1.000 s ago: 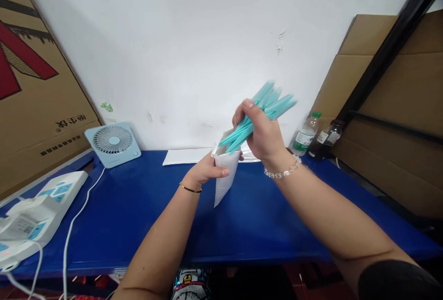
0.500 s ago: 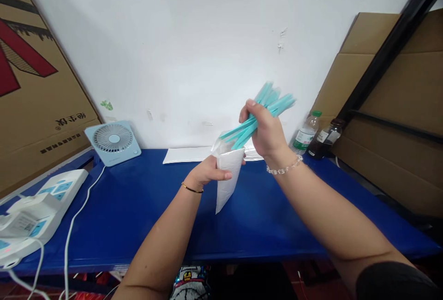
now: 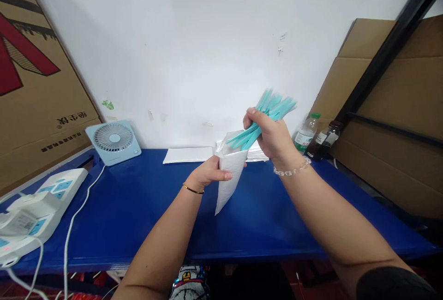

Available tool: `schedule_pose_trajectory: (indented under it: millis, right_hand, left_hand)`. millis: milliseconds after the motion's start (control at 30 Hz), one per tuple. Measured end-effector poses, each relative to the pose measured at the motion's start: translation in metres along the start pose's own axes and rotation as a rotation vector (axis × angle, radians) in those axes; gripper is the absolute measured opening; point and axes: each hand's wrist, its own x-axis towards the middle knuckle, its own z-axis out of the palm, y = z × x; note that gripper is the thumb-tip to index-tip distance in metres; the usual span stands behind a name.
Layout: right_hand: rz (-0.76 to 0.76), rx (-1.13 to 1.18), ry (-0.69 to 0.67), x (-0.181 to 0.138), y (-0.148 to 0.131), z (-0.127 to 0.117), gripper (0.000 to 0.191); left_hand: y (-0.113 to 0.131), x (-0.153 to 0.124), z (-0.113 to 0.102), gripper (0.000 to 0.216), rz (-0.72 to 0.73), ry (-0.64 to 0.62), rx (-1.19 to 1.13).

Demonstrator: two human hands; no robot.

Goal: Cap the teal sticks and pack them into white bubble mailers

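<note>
My left hand (image 3: pixel 212 171) is closed around a white padded pouch (image 3: pixel 231 175), thumb across its front and fingers behind. The pouch is tilted above the table, its mouth spread at the top with a thin clear flap standing up behind. In my right hand (image 3: pixel 268 129) is a bundle of turquoise strips (image 3: pixel 280 106), gripped around the middle. Their lower ends reach the pouch's mouth; how far in they go I cannot tell. The upper ends fan out toward the wall, wrapped in something clear. The exact kind of strip does not show.
More white pouches (image 3: pixel 188 154) lie flat along the wall on the blue table (image 3: pixel 138 207). A light blue fan (image 3: pixel 114 141) and a white power strip (image 3: pixel 44 212) with cables are left. Two bottles, one clear (image 3: pixel 306 134) and one dark (image 3: pixel 323 142), stand right beside cardboard (image 3: pixel 367 41).
My right hand and the turquoise bundle have shifted slightly down and to the right. The pouch mouth has widened and moved slightly right, while my left hand keeps its hold.
</note>
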Motion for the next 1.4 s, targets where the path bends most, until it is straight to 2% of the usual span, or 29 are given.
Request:
schedule_pose_trajectory:
  millis: [133, 200, 267, 367, 500, 633, 700, 800, 867, 967, 1000, 1067, 1133, 1233, 1333, 1400]
  right_hand:
    - [0.090, -0.065, -0.308, -0.002, -0.009, 0.000, 0.025]
    - [0.136, -0.119, -0.429, -0.003, -0.009, 0.000, 0.028]
    - [0.153, -0.177, -0.519, -0.004, -0.007, 0.001, 0.033]
    - [0.111, -0.228, -0.588, -0.006, 0.000, 0.002, 0.017]
    - [0.083, -0.207, -0.590, -0.006, 0.004, 0.001, 0.012]
    - [0.172, -0.145, -0.598, -0.005, 0.002, -0.001, 0.021]
    - [0.182, -0.092, -0.549, -0.004, 0.002, -0.003, 0.024]
    - [0.122, -0.083, -0.433, -0.001, 0.008, -0.007, 0.032]
    - [0.064, -0.164, -0.344, 0.000, 0.014, -0.010, 0.031]
    - [-0.036, -0.327, -0.228, 0.000, 0.021, -0.018, 0.020]
    - [-0.061, -0.356, -0.228, -0.001, 0.023, -0.021, 0.018]
    - [-0.074, -0.344, -0.314, -0.003, 0.023, -0.029, 0.020]
    - [-0.063, -0.279, -0.442, -0.005, 0.021, -0.036, 0.029]
    - [-0.061, -0.236, -0.577, -0.007, 0.019, -0.041, 0.041]
    - [-0.051, -0.276, -0.578, -0.004, 0.028, -0.042, 0.024]
    - [-0.007, -0.290, -0.492, 0.001, 0.042, -0.043, 0.022]
  left_hand:
    - [0.001, 0.001, 0.002, 0.069, 0.012, 0.000, -0.061]
    - [0.000, 0.002, 0.003, 0.068, 0.028, -0.003, -0.097]
    - [-0.001, 0.002, 0.003, 0.068, 0.028, -0.008, -0.119]
    - [-0.003, 0.001, 0.002, 0.073, 0.004, 0.004, -0.137]
    - [-0.008, 0.000, -0.001, 0.076, -0.004, 0.018, -0.159]
    - [-0.011, -0.001, -0.001, 0.075, -0.012, -0.013, -0.178]
    - [-0.011, -0.001, -0.001, 0.074, -0.004, -0.030, -0.206]
    - [-0.012, -0.004, -0.003, 0.074, -0.024, -0.027, -0.257]
    - [-0.016, -0.005, -0.008, 0.072, -0.086, 0.065, -0.259]
    - [-0.023, -0.004, -0.018, 0.060, -0.174, 0.316, -0.206]
    - [-0.025, -0.003, -0.021, 0.054, -0.184, 0.378, -0.194]
    - [-0.028, -0.003, -0.026, 0.047, -0.184, 0.428, -0.201]
    - [-0.029, -0.003, -0.028, 0.044, -0.211, 0.411, -0.239]
    - [-0.027, -0.006, -0.024, 0.046, -0.321, 0.286, -0.312]
    - [-0.023, -0.003, -0.015, 0.045, -0.396, 0.174, -0.413]
    - [-0.021, 0.000, -0.012, 0.042, -0.415, 0.162, -0.491]
